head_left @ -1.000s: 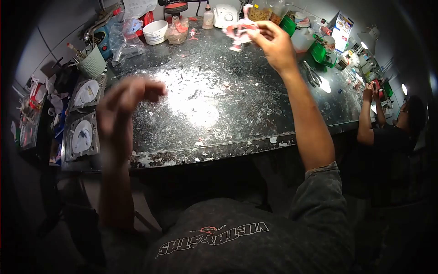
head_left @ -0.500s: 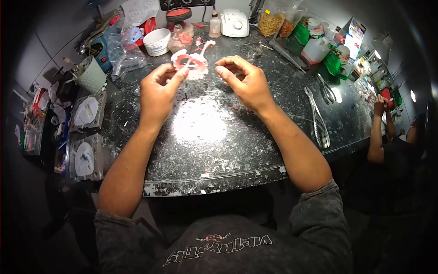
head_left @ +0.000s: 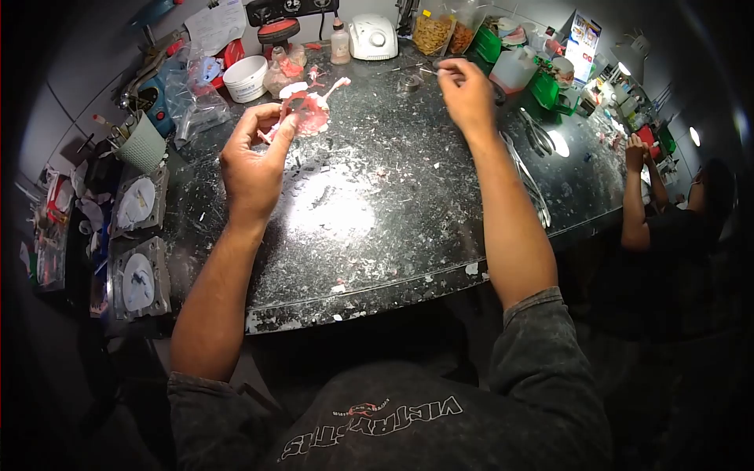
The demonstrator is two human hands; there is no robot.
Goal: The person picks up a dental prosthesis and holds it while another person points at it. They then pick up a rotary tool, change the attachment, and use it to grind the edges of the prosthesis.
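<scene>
Clock ctr = glare patch [head_left: 326, 210] on table [head_left: 408, 235]; 12 = away from me.

8–9 o'clock: two metal frames [head_left: 161, 268] w/ white fill, one nearer me, at table's L side. 10: pale cup [head_left: 144, 149] w/ tools stood in it. 11: white bowl [head_left: 246, 85], far side.

L hand [head_left: 255, 165] at 10. L fingers [head_left: 283, 143] pinched on pink-and-white piece [head_left: 316, 122]; piece sits approx. 12, i.e. 1–2 o'clock of those fingers. Long axis = thin spur [head_left: 338, 86], points 1–2 o'clock, away from my grip. Can't tell if underside touches table.

Betw. hands: white machine [head_left: 373, 41] at 12–1 by the wall, thin tool [head_left: 399, 69] lying in front of it. Room to move: stretch of flecked tabletop from L hand across to R forearm & down to near edge, approx. 6.

R hand [head_left: 471, 106] at 2, arm well out. R fingers [head_left: 458, 68] curled, tips close; can't tell if gripping anything. Piece lies 8–9 o'clock of them, well apart, so L is the nearer hand & has it.

Jug [head_left: 514, 71] w/ pinkish liquid just R of R hand, pliers [head_left: 537, 135] betw. 2 & 3: tight that side.
</scene>
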